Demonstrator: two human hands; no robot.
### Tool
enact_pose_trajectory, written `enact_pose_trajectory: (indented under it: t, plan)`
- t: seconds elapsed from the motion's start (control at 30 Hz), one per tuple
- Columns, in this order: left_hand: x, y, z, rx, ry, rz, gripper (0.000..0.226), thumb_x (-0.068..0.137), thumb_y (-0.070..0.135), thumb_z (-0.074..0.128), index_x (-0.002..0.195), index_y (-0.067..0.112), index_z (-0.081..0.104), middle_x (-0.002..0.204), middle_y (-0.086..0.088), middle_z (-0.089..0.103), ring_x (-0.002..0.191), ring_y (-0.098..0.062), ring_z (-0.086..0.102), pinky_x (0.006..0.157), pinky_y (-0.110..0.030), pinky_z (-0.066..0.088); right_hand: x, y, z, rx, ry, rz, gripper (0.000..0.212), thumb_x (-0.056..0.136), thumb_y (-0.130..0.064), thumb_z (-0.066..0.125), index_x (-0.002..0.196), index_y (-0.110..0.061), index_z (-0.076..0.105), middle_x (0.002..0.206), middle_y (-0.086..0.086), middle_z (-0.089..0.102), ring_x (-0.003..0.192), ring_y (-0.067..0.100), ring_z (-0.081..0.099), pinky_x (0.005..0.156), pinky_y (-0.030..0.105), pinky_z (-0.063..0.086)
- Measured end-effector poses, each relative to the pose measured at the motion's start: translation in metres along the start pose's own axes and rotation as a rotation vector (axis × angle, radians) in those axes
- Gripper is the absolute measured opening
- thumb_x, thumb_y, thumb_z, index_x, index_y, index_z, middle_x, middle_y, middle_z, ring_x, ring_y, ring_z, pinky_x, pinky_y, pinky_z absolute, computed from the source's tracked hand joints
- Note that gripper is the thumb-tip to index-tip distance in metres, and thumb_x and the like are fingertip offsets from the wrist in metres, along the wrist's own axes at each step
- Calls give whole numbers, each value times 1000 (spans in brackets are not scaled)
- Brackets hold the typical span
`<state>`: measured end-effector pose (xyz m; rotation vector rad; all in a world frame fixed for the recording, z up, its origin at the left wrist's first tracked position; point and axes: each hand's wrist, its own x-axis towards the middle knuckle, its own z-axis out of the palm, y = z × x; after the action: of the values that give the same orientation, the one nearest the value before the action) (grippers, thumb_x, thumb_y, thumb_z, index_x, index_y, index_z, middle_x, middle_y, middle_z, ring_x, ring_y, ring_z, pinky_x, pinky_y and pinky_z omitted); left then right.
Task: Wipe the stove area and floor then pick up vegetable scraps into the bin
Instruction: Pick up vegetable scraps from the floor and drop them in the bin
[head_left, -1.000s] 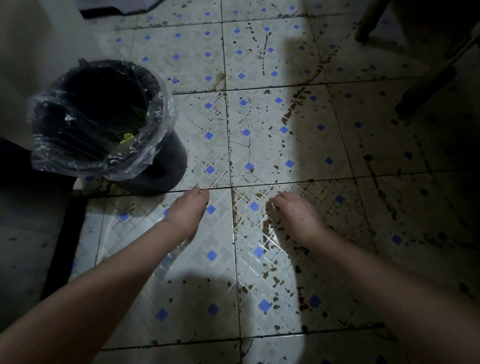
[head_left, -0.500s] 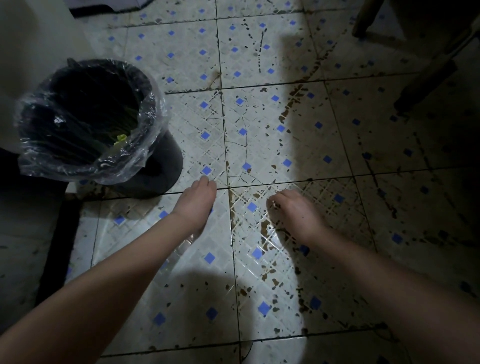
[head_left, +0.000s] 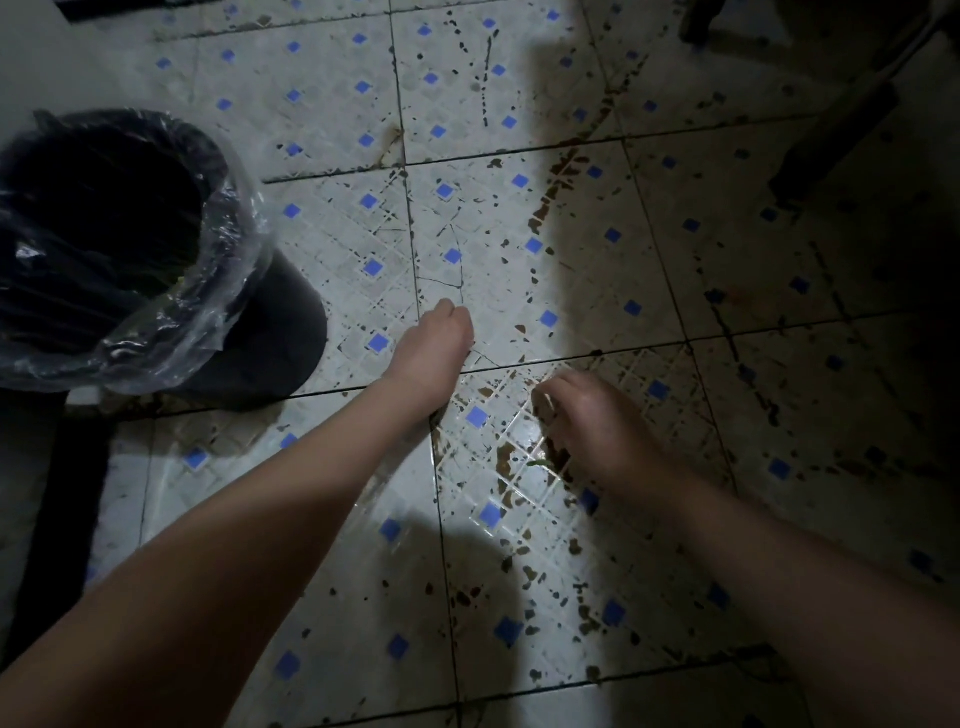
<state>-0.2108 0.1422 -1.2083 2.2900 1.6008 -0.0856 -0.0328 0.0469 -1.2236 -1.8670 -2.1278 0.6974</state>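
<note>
While you crouch over the tiled floor (head_left: 519, 291), both your hands are down at its surface near the middle of the lit patch, which fits the scrap-collecting stage of the task. Your left hand (head_left: 434, 353) lies across a grout line, fingers pressed together and curled under; whether it encloses anything cannot be told. Your right hand (head_left: 597, 421) is just beside it on the neighbouring tile, fingers bunched and drawn toward the thumb as if pinching at something small. What, if anything, is between the fingertips is not visible.

One vegetable scrap (head_left: 540, 461) is evident: a small green sliver on the wet, brown-stained tile directly under your right palm, apart from the fingertips. Its long axis runs roughly left to right across the tile; either end is too small to distinguish.

The bin (head_left: 270, 332), lined with a clear plastic bag (head_left: 228, 260), stands upright toward the left edge of the floor, near your left hand, judged placed for short transfers. A trace of green shows inside its rim. Brown stains remain on the tiles, so wiping looks incomplete.
</note>
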Motion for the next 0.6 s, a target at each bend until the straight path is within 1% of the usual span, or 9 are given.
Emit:
enact_pose_trajectory:
  t: [0.07, 0.13, 0.2, 0.27, 0.33, 0.47, 0.53, 0.6]
  plan:
    - [4, 2, 5, -39, 4, -18, 18, 90, -11, 44, 101, 1, 50, 108, -17, 48, 95, -32, 50, 77, -42, 45, -1, 6, -1, 28, 9, -11, 38, 78, 8, 60, 109, -14, 63, 108, 3, 62, 99, 20, 55, 83, 37, 51]
    - [7, 3, 8, -74, -6, -34, 19, 89, -13, 45, 100, 1, 51, 107, -18, 49, 94, -33, 51, 77, -42, 46, -1, 11, 0, 23, 17, -5, 37, 79, 7, 61, 110, -14, 63, 106, 3, 62, 97, 20, 55, 80, 33, 50]
    - [11, 3, 10, -103, -16, -35, 13, 91, -8, 46, 100, 0, 51, 107, -19, 49, 94, -34, 52, 79, -45, 47, -2, 16, 1, 21, 22, 5, 34, 82, 4, 58, 110, -15, 62, 104, 1, 61, 95, 19, 53, 74, 27, 44]
    - [14, 3, 12, -141, 1, -29, 7, 95, 1, 47, 101, -1, 50, 106, -20, 50, 92, -34, 51, 80, -47, 46, -2, 18, 0, 41, 21, 2, 29, 84, 3, 55, 105, -15, 63, 99, 1, 60, 91, 19, 52, 71, 30, 44]
    - [16, 2, 13, -165, 26, -29, 7, 96, 3, 46, 102, 0, 48, 105, -21, 50, 91, -33, 50, 79, -46, 45, -3, 19, -1, 47, 21, -8, 29, 82, 4, 56, 103, -14, 63, 98, 0, 60, 91, 19, 51, 73, 33, 46]
    - [19, 2, 16, -171, 31, -66, 15, 98, 8, 46, 107, -2, 51, 109, -22, 50, 94, -34, 51, 82, -43, 45, -2, 18, -5, 39, 38, -44, 32, 78, 7, 57, 104, -12, 62, 99, 3, 60, 91, 20, 51, 72, 32, 44]
    - [19, 1, 15, -171, 19, -92, 17, 99, 9, 45, 108, -4, 52, 111, -22, 50, 96, -34, 52, 83, -41, 44, 0, 17, -5, 34, 54, -48, 32, 80, 7, 55, 106, -11, 62, 99, 4, 60, 91, 20, 50, 72, 29, 41]
    - [19, 1, 15, -162, 9, -100, 16, 99, 8, 44, 108, -4, 52, 112, -22, 49, 96, -34, 52, 81, -39, 43, 2, 17, -4, 39, 63, -41, 32, 81, 7, 52, 107, -10, 62, 101, 5, 60, 93, 21, 51, 74, 30, 43]
